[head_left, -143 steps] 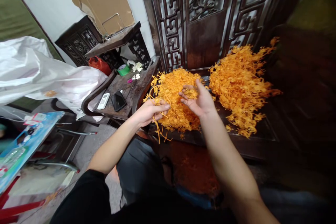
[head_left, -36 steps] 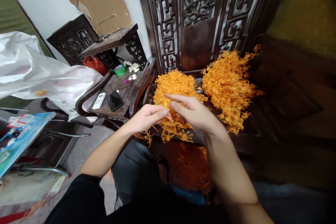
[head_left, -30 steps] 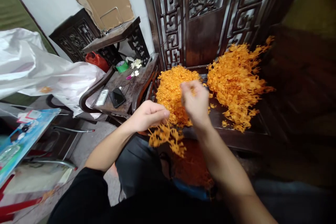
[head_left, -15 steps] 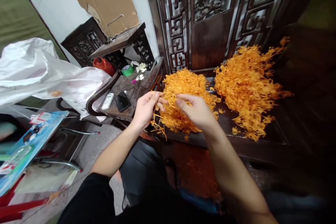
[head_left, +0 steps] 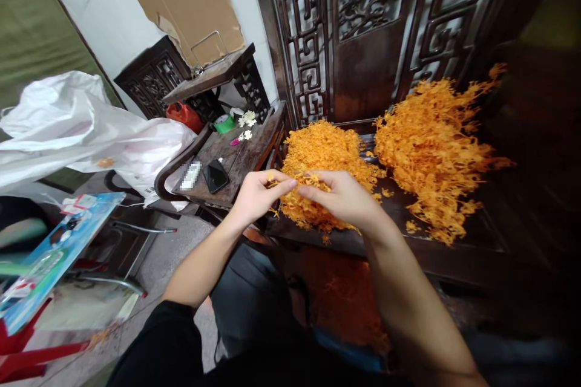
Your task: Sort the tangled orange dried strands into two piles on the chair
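The left flower pile and right flower pile are bright orange, the latter reddish in places. The dark brown bench has a backrest patterned in square scrolls. Tape is green, phone black, cardboard tan, trousers dark grey.

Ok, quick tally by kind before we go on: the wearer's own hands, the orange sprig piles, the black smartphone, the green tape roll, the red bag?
Wearer's own hands: 2
Orange sprig piles: 2
Black smartphone: 1
Green tape roll: 1
Red bag: 1
Total: 7
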`<state>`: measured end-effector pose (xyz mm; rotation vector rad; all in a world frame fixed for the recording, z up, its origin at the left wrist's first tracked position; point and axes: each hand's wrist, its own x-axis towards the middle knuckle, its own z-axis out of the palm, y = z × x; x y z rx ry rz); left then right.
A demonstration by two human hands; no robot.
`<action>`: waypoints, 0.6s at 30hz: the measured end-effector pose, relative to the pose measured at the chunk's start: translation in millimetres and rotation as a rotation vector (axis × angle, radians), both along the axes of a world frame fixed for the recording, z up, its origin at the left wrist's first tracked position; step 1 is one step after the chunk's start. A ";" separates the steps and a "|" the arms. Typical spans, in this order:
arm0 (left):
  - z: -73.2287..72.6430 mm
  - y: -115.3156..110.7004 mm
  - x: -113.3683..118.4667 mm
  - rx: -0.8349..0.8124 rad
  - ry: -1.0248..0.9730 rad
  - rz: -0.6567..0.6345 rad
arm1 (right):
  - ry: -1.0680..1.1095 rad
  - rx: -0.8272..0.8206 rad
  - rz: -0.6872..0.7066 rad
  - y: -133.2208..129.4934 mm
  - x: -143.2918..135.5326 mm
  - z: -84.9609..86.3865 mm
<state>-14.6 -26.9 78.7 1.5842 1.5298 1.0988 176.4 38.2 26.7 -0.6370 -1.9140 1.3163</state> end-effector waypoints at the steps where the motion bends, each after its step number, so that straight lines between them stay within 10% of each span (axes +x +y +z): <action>1: 0.3 -0.4 0.9 0.011 0.036 -0.013 | 0.041 -0.003 -0.055 1.1 0.2 -0.5; 11: 10.2 -2.1 9.5 0.027 0.403 -0.182 | 0.288 -0.032 -0.289 -2.6 -4.5 -3.0; 15: 7.4 -7.6 2.5 -0.240 0.297 -0.292 | 0.691 -0.281 -0.631 20.7 29.1 -5.4; 18: 1.5 -4.0 -4.2 -0.219 0.070 -0.141 | 0.803 -0.418 -0.545 28.6 48.8 -2.4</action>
